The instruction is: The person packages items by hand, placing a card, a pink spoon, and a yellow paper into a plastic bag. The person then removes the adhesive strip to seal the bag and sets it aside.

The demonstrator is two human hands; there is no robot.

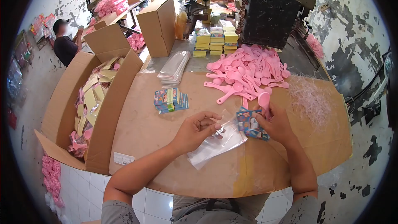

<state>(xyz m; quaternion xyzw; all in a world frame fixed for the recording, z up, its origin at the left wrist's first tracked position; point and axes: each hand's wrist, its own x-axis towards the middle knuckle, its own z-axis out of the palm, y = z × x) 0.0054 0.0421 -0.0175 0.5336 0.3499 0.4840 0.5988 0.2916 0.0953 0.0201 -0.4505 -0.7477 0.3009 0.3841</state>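
Observation:
My left hand point(198, 131) is closed, with thumb and fingers pinching the top of a clear plastic bag point(213, 149). More flat clear bags seem to lie beneath it on the cardboard. My right hand point(277, 125) grips several blue printed cards point(250, 122) under its thumb. A pink spoon point(263, 99) rises from between its fingers, bowl up; the hand hides part of its handle. Just beyond is a heap of pink spoons point(248, 68). A banded stack of blue cards point(170, 99) lies farther left, beyond my left hand.
An open carton point(105, 128) of packed bags stands at left. Behind are a stack of clear bags point(174, 67), yellow-edged card stacks point(210, 37), an upright box point(159, 27) and a dark machine point(269, 14). Plastic strands point(309, 99) lie right. Other people sit farther back.

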